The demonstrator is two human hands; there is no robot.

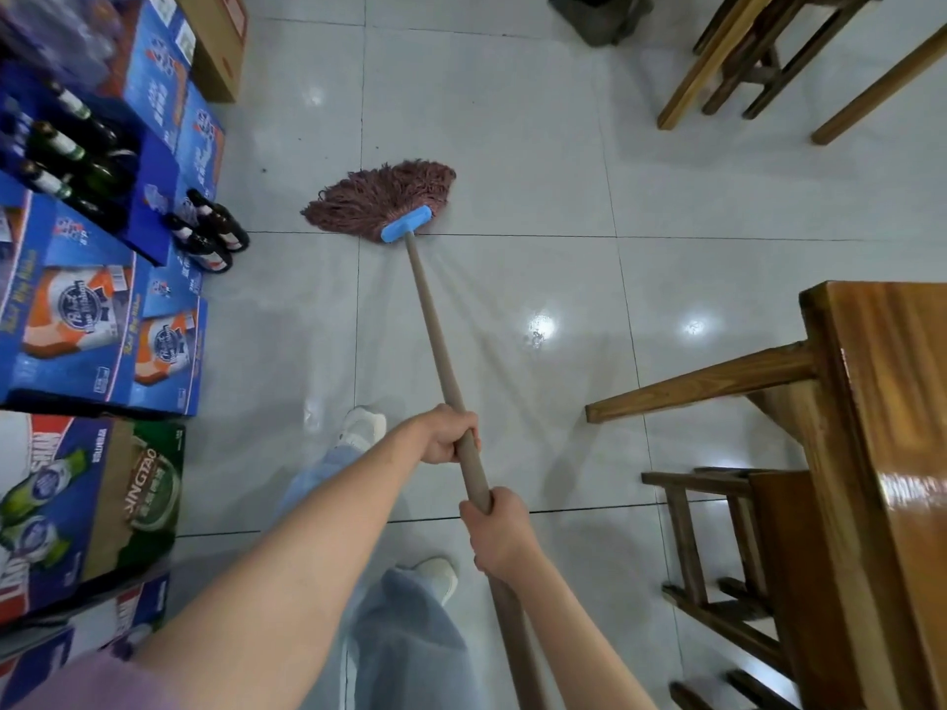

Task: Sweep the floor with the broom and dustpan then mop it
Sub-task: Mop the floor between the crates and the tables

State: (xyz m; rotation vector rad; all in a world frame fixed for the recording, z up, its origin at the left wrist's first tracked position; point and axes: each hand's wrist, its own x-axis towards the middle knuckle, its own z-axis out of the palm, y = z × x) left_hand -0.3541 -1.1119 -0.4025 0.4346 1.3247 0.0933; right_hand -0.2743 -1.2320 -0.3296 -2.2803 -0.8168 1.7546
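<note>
Both hands, left hand above right hand, fingers wrapped round mop handle; mop head on wet floor, frame centre.

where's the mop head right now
In the head view the mop head lies flat on the tiled floor, up and left of centre, just right of the loose beer bottles beside the blue beer cartons.

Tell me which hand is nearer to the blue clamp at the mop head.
Left. The left hand grips the mop handle farther down the shaft toward the blue clamp; the right hand grips the handle behind it, closer to the person's body.
</note>
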